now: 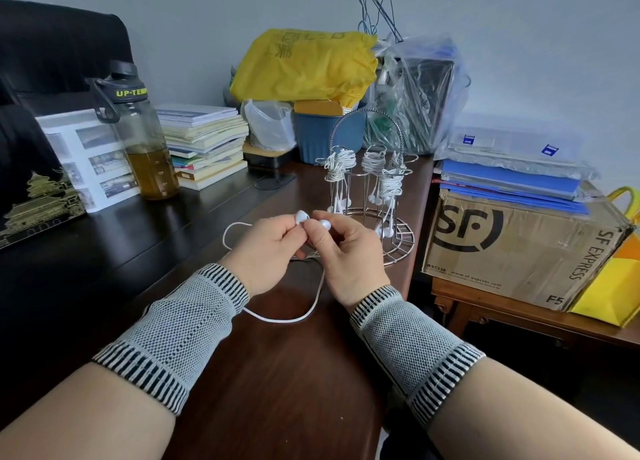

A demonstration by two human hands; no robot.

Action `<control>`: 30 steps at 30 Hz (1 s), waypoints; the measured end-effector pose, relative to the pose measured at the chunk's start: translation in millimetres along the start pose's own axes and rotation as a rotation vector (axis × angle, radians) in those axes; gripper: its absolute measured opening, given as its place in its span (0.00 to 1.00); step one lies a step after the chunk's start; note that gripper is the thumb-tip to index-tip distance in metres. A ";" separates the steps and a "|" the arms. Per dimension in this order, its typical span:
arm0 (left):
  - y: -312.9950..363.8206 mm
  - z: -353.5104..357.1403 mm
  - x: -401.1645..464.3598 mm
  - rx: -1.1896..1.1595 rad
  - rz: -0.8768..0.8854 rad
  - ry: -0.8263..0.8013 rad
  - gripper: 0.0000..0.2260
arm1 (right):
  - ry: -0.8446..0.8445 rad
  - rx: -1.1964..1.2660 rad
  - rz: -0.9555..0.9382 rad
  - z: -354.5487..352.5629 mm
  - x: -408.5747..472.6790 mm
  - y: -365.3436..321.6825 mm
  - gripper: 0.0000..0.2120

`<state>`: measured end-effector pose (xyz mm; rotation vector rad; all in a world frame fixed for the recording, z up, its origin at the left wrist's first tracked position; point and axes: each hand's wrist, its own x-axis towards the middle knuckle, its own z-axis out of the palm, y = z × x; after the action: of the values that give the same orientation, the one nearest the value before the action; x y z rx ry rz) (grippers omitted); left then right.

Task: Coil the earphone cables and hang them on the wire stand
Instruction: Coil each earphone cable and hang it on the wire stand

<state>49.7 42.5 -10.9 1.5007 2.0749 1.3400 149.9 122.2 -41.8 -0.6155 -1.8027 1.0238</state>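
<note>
My left hand (265, 251) pinches one white earbud (302, 216) and my right hand (349, 255) pinches the other earbud (324, 224), both held close together above the dark wooden desk (277, 373). Their white earphone cable (298, 316) droops in a loose loop under my wrists and arcs out left of my left hand. Just beyond my hands stands the wire stand (374, 196), a metal frame with a round base. Several coiled white earphones (341, 163) hang from its hooks, earbuds dangling.
A water bottle (142, 137) and a stack of books (204, 144) stand at the back left. A yellow bag (304, 64), blue bin (325, 134) and plastic bags crowd the back. A cardboard box (519, 248) sits on a side table at right, beyond the desk edge.
</note>
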 end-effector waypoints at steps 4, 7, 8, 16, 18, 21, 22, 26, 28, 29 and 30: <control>0.8 -2.1 -0.3 0.189 0.015 -0.077 0.12 | -0.016 -0.020 -0.044 -1.7 -1.5 -3.2 0.14; 6.7 -4.1 -2.4 0.457 0.068 -0.112 0.18 | -0.049 -0.039 -0.097 -3.7 -4.9 -4.9 0.10; 8.5 -4.7 -2.8 0.547 0.106 -0.123 0.17 | -0.057 -0.049 -0.107 -4.9 -6.4 -5.6 0.08; 30.8 -13.5 -3.0 0.714 0.245 -0.043 0.10 | -0.133 -0.009 -0.094 -46.6 9.7 -36.5 0.07; 42.3 -21.7 -0.5 0.730 0.239 -0.030 0.10 | -0.140 0.078 -0.013 -65.2 20.1 -50.5 0.07; 62.1 -34.1 6.7 0.736 0.253 -0.051 0.10 | -0.175 0.196 0.099 -88.8 30.7 -64.6 0.05; 70.0 -38.1 8.6 0.686 0.235 -0.066 0.10 | -0.206 0.240 0.136 -94.0 31.9 -67.1 0.05; 97.3 -42.3 14.7 0.233 0.087 -0.185 0.11 | -0.314 0.360 0.272 -106.5 32.1 -71.0 0.08; 104.5 -39.9 15.5 -0.055 -0.019 -0.214 0.09 | -0.325 0.375 0.317 -111.4 32.3 -72.8 0.10; 106.8 -39.3 16.4 -0.154 -0.059 -0.216 0.08 | -0.327 0.377 0.329 -114.0 33.2 -72.9 0.10; 108.8 -39.1 16.7 -0.209 -0.077 -0.213 0.08 | -0.331 0.370 0.337 -116.8 34.0 -73.0 0.10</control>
<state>84.1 41.2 100.7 1.3943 1.7841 1.2644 242.3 154.1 61.0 -0.5511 -1.7517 1.7266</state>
